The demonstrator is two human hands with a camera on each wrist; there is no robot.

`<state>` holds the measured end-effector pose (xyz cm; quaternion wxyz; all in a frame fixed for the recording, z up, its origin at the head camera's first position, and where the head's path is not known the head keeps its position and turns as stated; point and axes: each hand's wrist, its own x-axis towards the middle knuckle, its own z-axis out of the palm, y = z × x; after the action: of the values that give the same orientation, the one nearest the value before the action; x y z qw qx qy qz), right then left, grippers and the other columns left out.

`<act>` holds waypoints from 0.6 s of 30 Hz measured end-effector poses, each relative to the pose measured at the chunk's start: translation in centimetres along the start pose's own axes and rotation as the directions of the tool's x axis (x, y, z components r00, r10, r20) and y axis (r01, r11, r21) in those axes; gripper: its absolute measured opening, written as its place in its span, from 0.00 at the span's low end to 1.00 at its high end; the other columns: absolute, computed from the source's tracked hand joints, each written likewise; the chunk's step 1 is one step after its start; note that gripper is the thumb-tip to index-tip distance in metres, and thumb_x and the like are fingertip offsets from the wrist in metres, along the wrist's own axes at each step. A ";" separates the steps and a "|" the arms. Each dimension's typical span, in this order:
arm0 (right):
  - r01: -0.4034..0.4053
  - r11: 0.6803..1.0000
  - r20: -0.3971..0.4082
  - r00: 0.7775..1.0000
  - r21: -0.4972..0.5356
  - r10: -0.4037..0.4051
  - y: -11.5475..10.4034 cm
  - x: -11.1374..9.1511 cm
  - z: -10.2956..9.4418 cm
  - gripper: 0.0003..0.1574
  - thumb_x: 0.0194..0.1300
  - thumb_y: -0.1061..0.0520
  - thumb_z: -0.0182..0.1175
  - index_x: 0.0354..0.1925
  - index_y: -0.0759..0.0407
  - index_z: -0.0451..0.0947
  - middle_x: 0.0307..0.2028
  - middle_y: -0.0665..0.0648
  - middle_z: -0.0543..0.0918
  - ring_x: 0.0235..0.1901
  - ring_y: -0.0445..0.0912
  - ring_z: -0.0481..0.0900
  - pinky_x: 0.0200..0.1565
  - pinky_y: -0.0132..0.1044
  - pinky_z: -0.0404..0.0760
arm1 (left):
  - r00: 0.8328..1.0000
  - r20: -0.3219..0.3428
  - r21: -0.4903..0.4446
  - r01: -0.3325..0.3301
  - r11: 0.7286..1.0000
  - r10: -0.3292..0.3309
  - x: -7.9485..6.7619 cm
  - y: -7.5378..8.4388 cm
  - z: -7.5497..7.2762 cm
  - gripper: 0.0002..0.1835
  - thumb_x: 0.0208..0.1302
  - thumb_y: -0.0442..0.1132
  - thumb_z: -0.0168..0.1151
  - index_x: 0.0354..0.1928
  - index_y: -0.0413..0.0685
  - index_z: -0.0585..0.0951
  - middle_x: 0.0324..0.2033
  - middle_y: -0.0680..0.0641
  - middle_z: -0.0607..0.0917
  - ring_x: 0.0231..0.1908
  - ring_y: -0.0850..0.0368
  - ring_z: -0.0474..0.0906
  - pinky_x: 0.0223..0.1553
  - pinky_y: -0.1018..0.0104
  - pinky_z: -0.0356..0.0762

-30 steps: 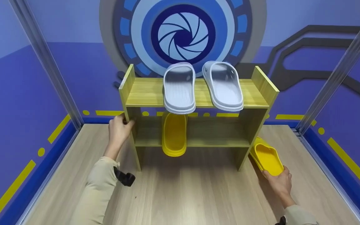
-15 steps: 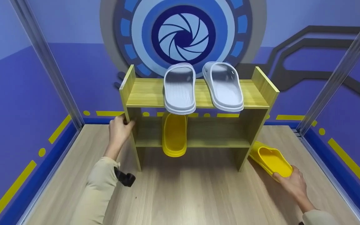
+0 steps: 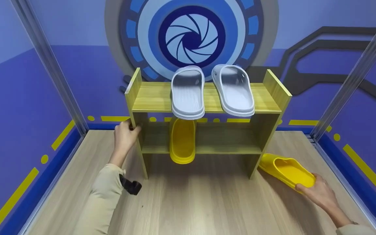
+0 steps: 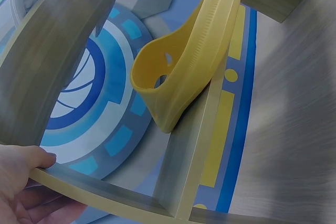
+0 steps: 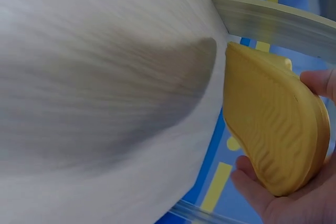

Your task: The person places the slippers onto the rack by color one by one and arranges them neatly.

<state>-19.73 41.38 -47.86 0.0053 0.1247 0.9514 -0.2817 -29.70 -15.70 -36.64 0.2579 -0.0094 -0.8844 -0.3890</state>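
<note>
My left hand (image 3: 125, 137) grips the left side panel of a two-tier wooden shoe rack (image 3: 206, 149); in the left wrist view the thumb lies over the panel's edge. On the right, my right hand (image 3: 320, 192) holds a yellow clog (image 3: 294, 171) by its heel, raised off the table, toe toward the rack's right leg. The right wrist view shows the sole of this yellow clog (image 5: 268, 121) between thumb and fingers. A second yellow clog (image 3: 182, 142) rests on the lower shelf, left of its middle. Two light grey clogs (image 3: 188, 94) sit on the top shelf.
A wooden tabletop (image 3: 194, 205) lies under the rack. Blue and purple printed walls (image 3: 86, 81) close in the back and both sides, with metal corner posts (image 3: 52, 71). To the right of the lower shelf's yellow clog there is bare board.
My right hand has moved right and toward me with the yellow clog, whose toe has swung further left. The left hand, rack and other clogs stay put.
</note>
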 end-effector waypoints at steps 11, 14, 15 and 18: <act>0.110 0.992 0.135 0.986 -0.062 -0.101 -0.5 -0.8 -3.2 0.53 0.51 0.40 0.59 0.54 0.83 0.51 0.34 0.65 0.72 0.30 0.52 0.69 0.27 0.39 0.68 | 1.000 0.000 0.005 -0.004 1.000 0.004 0.0 0.0 0.0 0.09 0.54 0.37 0.59 0.24 0.36 0.77 0.20 0.41 0.79 0.21 0.49 0.73 0.22 0.57 0.69; 0.116 0.992 0.189 0.976 -0.053 -0.104 -0.5 -0.8 -4.2 0.52 0.52 0.40 0.58 0.53 0.83 0.52 0.33 0.62 0.72 0.30 0.51 0.69 0.27 0.39 0.68 | 1.000 0.007 0.015 0.004 1.000 -0.004 0.0 0.0 0.1 0.10 0.55 0.38 0.59 0.24 0.37 0.77 0.19 0.42 0.78 0.20 0.50 0.72 0.21 0.58 0.68; 0.115 0.992 0.208 0.973 -0.048 -0.103 -0.5 -0.7 -4.5 0.52 0.53 0.40 0.57 0.53 0.83 0.52 0.33 0.62 0.72 0.31 0.51 0.69 0.28 0.38 0.68 | 1.000 0.008 0.018 0.007 1.000 -0.007 0.0 0.0 0.0 0.09 0.54 0.37 0.58 0.24 0.37 0.76 0.19 0.42 0.78 0.19 0.50 0.71 0.21 0.59 0.67; 0.098 0.995 0.268 0.960 -0.037 -0.084 -0.3 -0.7 -5.2 0.52 0.54 0.39 0.55 0.53 0.83 0.51 0.33 0.61 0.71 0.31 0.50 0.68 0.29 0.38 0.68 | 1.000 0.012 0.025 0.014 1.000 -0.014 0.0 0.0 0.1 0.09 0.54 0.37 0.58 0.22 0.37 0.75 0.17 0.43 0.76 0.18 0.51 0.69 0.19 0.61 0.64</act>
<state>-18.83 43.76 -43.26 0.1230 0.0417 0.9535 -0.2721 -29.78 -15.69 -36.70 0.2500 -0.0022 -0.8907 -0.3797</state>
